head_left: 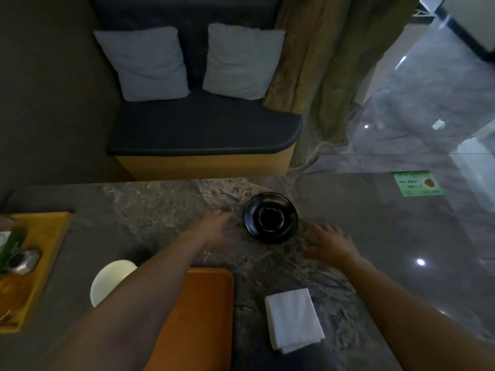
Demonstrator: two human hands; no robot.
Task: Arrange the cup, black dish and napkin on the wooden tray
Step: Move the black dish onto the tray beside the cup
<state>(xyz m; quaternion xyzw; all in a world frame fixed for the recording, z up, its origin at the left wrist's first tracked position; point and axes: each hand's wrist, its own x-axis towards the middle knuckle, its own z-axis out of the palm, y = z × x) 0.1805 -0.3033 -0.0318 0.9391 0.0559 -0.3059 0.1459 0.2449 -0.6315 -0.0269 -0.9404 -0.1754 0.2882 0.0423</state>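
I'd close both spread, empty hands, left hand (214, 226) and right hand (328, 243), under the black dish (270, 217) rim, lifting level.

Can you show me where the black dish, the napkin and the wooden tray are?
black dish (270, 217): head view, on its dark centre well.
napkin (293, 319): head view, middle of the folded white cloth.
wooden tray (203, 311): head view, on its bare orange surface.

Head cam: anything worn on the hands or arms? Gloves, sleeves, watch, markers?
Nothing visible. Both the left hand and right hand are bare, no gloves or rings discernible. Both forearms are uncovered to the frame edge: no sleeves, watch, bands or markers. Motion blur softens the fingers.
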